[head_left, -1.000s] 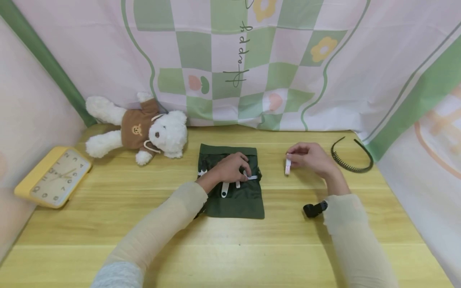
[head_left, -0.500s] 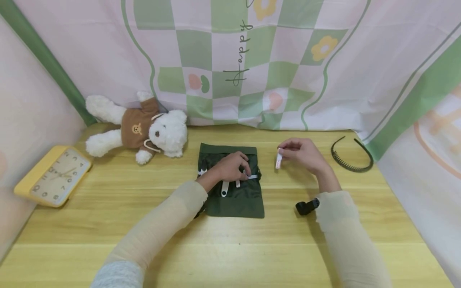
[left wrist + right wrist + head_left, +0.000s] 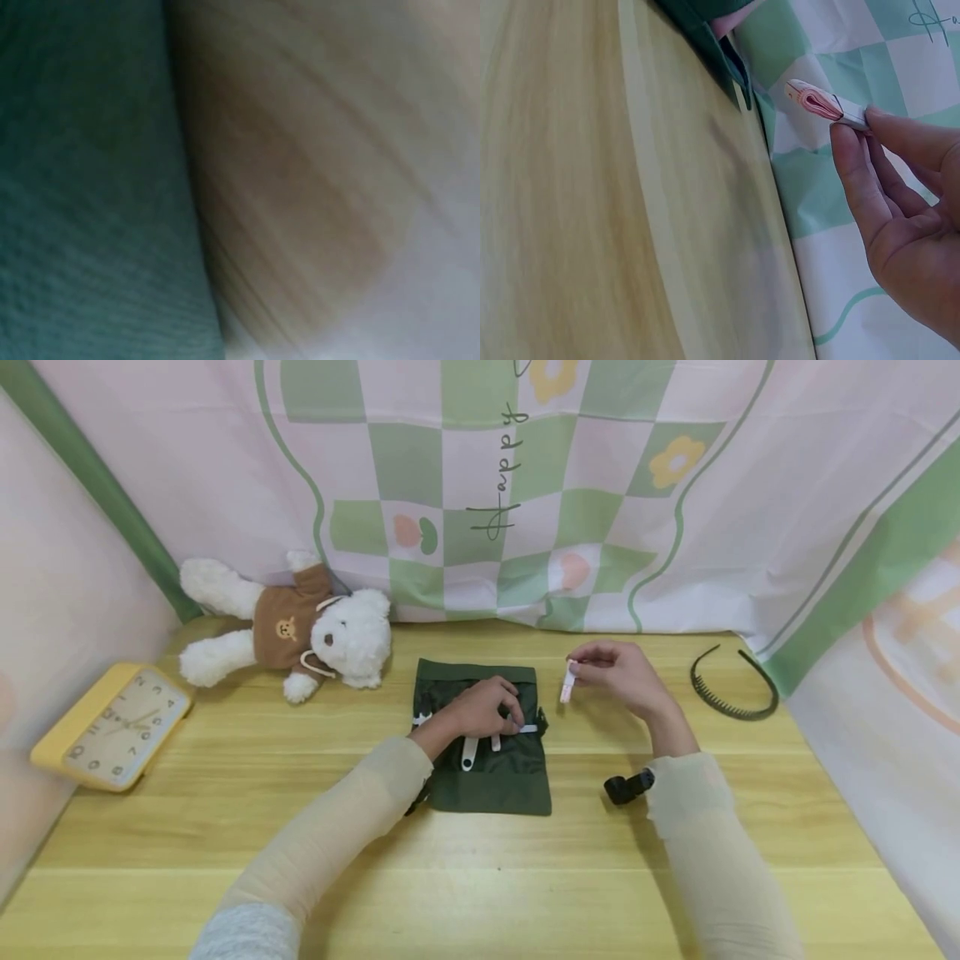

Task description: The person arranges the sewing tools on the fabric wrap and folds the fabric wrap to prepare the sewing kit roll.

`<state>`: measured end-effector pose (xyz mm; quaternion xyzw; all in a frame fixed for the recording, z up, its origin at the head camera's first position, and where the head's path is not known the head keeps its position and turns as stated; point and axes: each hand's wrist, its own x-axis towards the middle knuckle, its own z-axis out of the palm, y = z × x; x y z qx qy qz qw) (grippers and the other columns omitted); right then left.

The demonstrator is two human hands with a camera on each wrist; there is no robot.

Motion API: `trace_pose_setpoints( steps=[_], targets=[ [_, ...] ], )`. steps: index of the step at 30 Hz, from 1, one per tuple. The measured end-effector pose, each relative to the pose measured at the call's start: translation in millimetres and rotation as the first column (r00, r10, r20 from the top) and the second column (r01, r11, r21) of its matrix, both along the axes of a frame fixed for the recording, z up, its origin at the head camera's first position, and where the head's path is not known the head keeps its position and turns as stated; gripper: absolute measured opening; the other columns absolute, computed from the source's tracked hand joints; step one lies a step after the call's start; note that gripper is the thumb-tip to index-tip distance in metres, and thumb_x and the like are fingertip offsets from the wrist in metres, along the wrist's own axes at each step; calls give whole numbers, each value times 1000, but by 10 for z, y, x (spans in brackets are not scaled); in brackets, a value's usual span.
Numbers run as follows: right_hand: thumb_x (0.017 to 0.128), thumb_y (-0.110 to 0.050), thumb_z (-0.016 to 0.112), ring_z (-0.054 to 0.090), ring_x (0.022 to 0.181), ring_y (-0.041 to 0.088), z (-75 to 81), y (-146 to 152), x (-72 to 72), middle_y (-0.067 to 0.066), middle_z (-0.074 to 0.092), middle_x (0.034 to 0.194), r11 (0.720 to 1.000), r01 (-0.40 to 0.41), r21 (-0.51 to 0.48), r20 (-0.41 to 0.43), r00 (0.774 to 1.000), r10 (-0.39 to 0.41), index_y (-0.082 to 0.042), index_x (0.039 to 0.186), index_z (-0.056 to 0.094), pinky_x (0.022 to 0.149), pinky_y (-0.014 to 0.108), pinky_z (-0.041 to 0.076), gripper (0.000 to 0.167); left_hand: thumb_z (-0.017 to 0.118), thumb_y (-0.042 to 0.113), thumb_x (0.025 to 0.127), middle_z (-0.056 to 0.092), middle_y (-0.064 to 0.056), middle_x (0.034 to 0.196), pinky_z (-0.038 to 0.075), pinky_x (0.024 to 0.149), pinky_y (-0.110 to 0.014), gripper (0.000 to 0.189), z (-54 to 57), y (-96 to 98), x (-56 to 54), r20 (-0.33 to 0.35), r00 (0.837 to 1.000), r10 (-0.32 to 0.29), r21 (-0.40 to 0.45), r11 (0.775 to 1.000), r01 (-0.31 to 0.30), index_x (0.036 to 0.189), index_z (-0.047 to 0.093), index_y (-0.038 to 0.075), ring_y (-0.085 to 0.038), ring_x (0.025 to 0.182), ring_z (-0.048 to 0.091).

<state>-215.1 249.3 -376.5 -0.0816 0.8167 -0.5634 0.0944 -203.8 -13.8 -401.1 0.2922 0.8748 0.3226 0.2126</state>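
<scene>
Fingers (image 3: 855,176) of right hand (image 3: 626,679) pinching a flat pink-and-white clip (image 3: 821,101); left hand (image 3: 483,708) curled on matte green fabric pouch (image 3: 487,777)

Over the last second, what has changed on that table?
The right hand, pinching a small pink and white clip, has carried it to the left, closer to the dark green pouch, and slightly toward the backdrop. The left hand has stayed pressed on the pouch. The teddy bear, yellow clock and black headband lie where they were.
</scene>
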Motion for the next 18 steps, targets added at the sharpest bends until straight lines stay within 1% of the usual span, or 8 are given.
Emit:
trace_pose_setpoints(
  steps=[5, 9, 14, 16, 18],
  targets=[
    [99, -7, 68, 70, 90, 14, -2, -80, -34, 11, 70, 104, 998, 18, -63, -20, 1000, -19, 13, 121, 62, 91, 43, 56, 30, 73, 13, 96, 48, -8, 149, 42, 109, -43, 8, -1, -7, 3, 2, 1000, 4, 17, 1000, -4, 99, 80, 12, -22, 143, 38],
    [99, -8, 67, 70, 91, 14, 3, -147, -49, 10, 69, 106, 996, 22, -82, -33, 999, -25, 14, 123, 61, 89, 38, 57, 33, 73, 14, 96, 48, -9, 149, 43, 108, -43, 7, -7, 0, -2, 5, 1000, 6, 16, 1000, -6, 98, 80, 12, -22, 143, 38],
    [100, -8, 66, 69, 92, 15, 26, -213, -39, 14, 66, 111, 998, 9, -69, -43, 999, -12, 12, 122, 61, 90, 41, 56, 31, 73, 13, 96, 48, -9, 149, 43, 108, -42, 7, -11, 4, -11, 4, 1000, 6, 18, 1000, -6, 96, 80, 13, -22, 143, 39],
    [100, -8, 65, 69, 92, 15, 30, -232, -36, 17, 65, 113, 998, 3, -66, -41, 999, -6, 12, 122, 61, 91, 44, 56, 30, 73, 12, 96, 49, -9, 148, 43, 109, -41, 7, -11, 2, -13, 4, 1000, 6, 31, 999, -6, 95, 80, 13, -22, 143, 39],
    [100, -7, 65, 69, 91, 15, 30, -249, -39, 21, 64, 115, 997, -2, -72, -34, 999, 0, 13, 122, 61, 91, 44, 56, 30, 72, 12, 96, 50, -9, 147, 42, 109, -41, 8, -5, 0, -13, 9, 1000, 6, 46, 999, -6, 95, 80, 12, -23, 143, 39]
  ],
)
